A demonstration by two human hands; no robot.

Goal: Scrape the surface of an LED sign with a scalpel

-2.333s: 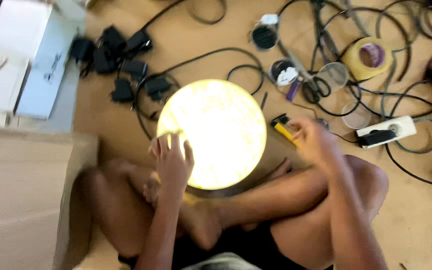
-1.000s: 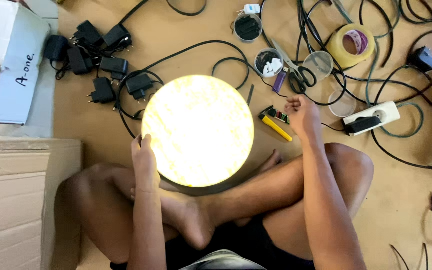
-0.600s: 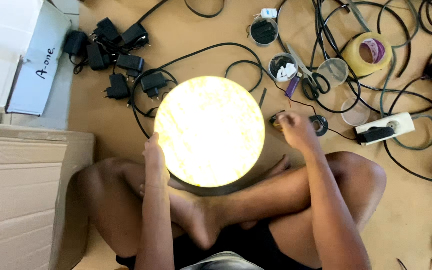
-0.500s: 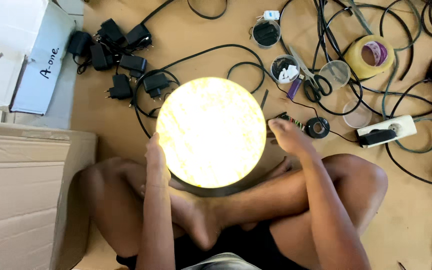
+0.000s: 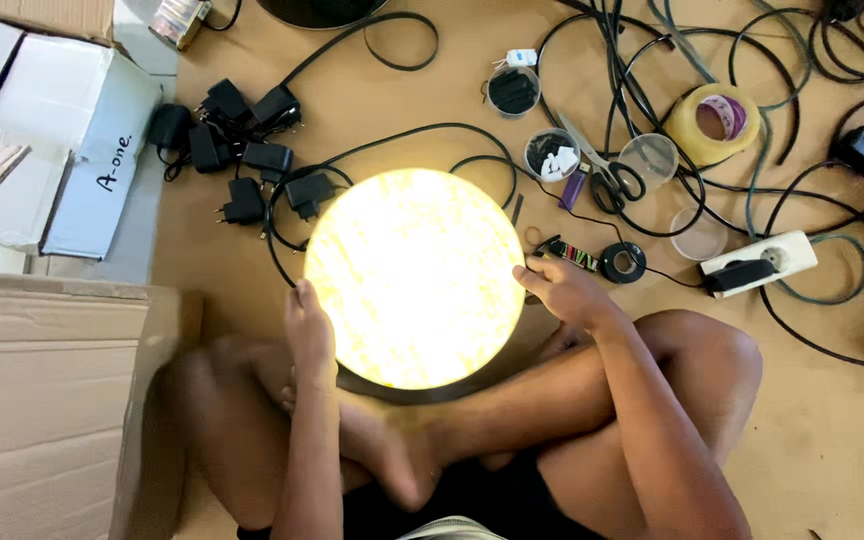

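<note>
Glowing round lamp (image 5: pixel 414 278), set on a dark base between crossed legs on a brown floor (image 5: pixel 372 90). Likely rigid, smooth, breakable; best gripped at opposite rims. Left hand (image 5: pixel 309 325) and right hand (image 5: pixel 564 292) flat against its sides, fingers loosely spread, cradling it. Around: black adapters (image 5: pixel 242 140), tangled cables (image 5: pixel 652 60), tape roll (image 5: pixel 724 120), scissors (image 5: pixel 604 175), cardboard boxes (image 5: pixel 47 400).

glowing yellow-white lamp (image 5: pixel 414 278), black cables (image 5: pixel 652 120) — yellow tape (image 5: pixel 722 122)
</note>
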